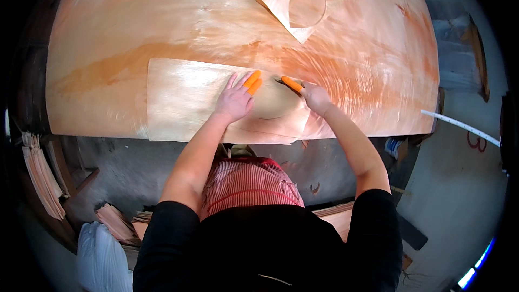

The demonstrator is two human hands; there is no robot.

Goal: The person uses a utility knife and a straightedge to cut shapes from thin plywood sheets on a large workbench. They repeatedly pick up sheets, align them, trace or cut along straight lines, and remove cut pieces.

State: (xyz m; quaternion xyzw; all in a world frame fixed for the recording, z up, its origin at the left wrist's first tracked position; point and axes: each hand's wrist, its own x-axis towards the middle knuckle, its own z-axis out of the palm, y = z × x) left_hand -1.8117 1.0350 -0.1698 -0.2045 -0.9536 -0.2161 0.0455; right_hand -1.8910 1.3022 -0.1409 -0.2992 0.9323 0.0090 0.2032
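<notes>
Hands (235, 103) meet veneer (186, 97); a white strip (459, 125) bears marks.

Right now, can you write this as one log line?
left hand: spread on pale wood sheet | right hand: holding small dark tool | holed wood piece: lying farther away

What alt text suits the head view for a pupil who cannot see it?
A person's left hand rests on a pale sheet; their right hand holds a small dark tool over it. Both wear orange finger covers. A holed piece lies beyond.
</notes>
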